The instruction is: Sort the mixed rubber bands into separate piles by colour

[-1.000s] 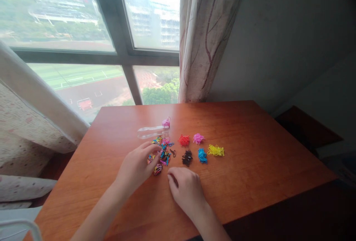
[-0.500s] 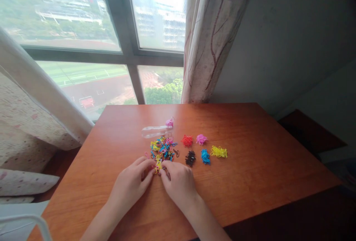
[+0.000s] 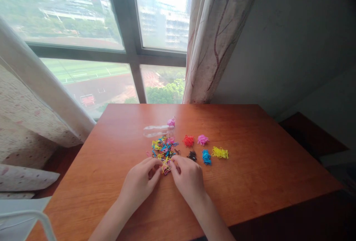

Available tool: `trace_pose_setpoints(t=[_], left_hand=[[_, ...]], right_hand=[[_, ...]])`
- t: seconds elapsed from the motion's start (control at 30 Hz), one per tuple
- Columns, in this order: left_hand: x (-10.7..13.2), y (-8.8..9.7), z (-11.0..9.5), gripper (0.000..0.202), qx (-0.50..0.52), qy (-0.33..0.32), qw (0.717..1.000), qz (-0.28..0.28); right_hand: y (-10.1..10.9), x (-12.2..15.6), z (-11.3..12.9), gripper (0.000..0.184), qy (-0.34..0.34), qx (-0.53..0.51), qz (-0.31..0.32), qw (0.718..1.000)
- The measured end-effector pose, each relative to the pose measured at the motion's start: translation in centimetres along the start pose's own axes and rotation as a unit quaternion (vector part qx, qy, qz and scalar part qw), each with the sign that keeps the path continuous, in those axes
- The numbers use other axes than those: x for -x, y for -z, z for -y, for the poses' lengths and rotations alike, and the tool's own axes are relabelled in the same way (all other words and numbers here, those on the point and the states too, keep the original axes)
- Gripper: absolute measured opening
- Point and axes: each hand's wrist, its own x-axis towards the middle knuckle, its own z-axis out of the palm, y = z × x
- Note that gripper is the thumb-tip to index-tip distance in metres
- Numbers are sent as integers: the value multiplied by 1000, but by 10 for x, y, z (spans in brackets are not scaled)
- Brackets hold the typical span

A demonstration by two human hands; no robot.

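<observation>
A loose heap of mixed small rubber bands (image 3: 164,146), in yellow, blue, pink, black and other colours, lies on the wooden table. At its near edge my left hand (image 3: 143,176) is closed in a pinch, thumb and forefinger at the bands. My right hand (image 3: 189,176) pinches from the other side, its fingertips on a yellow rubber band (image 3: 168,160). Exactly which bands each hand grips is too small to see. Right of the heap are sorted piles: red bands (image 3: 188,141), pink bands (image 3: 203,139), black bands (image 3: 191,155), blue bands (image 3: 206,157) and yellow bands (image 3: 220,152).
Behind the heap a clear plastic bottle (image 3: 155,131) lies on its side, with a pink piece (image 3: 171,122) at its right end. The wooden table (image 3: 264,152) ends at a window with curtains (image 3: 214,40). A white curved rail (image 3: 33,215) stands at lower left.
Both hands have shifted slightly right along the heap's near edge, still pinching. My right hand now covers part of the black pile's near side. The whole view has moved a little.
</observation>
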Motion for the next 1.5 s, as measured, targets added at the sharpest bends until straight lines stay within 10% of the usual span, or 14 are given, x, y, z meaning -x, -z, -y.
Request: trace_pose_setpoints(t=[0.43, 0.87, 1.27, 1.5], left_hand=[[3, 5, 9, 19, 13, -19, 998, -53], [5, 8, 14, 21, -36, -14, 996, -75], [5, 11, 10, 23, -34, -4, 997, -70], [9, 8, 8, 22, -19, -2, 997, -72]], right_hand=[[24, 4, -16, 19, -8, -21, -18, 1000], [93, 26, -140, 50, -189, 147, -145, 960], [85, 23, -131, 45, -178, 139, -143, 964], [66, 19, -86, 35, -109, 36, -115, 987]])
